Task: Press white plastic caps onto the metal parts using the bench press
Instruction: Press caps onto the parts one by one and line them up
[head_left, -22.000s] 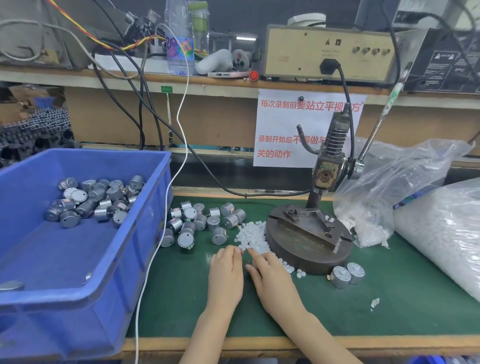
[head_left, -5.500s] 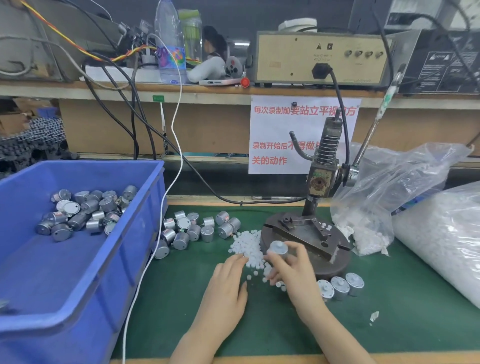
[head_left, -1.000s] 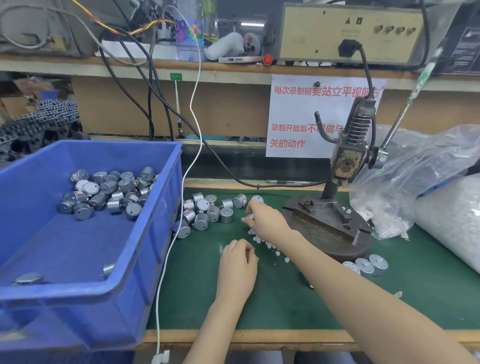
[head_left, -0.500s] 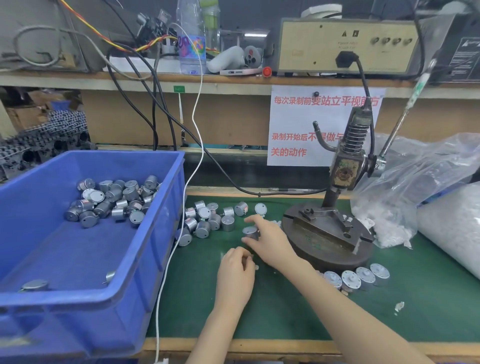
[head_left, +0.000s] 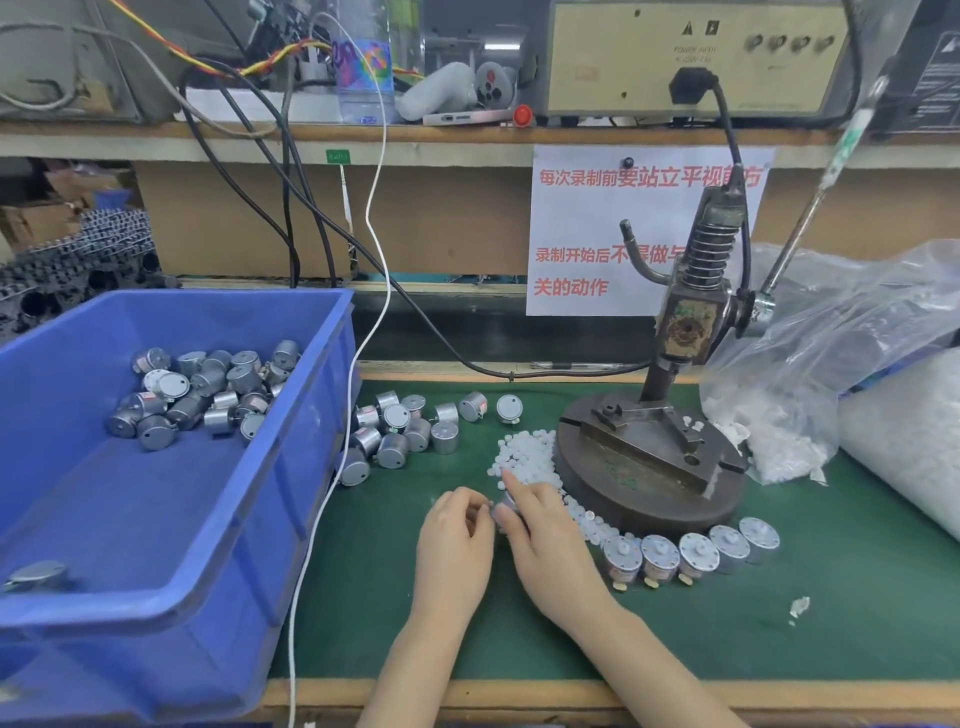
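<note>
Head view: right hand grips a small silver metal cylinder; left hand curls beside it, hold unclear.

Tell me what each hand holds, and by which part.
The right hand pinches a metal part by its sides, mostly hidden by fingers. The left hand curls beside it; whether it holds anything cannot be told.

Workbench with green mat, blue bin at left, loose metal parts, white caps, bench press, row of capped parts, plastic bags at right
</note>
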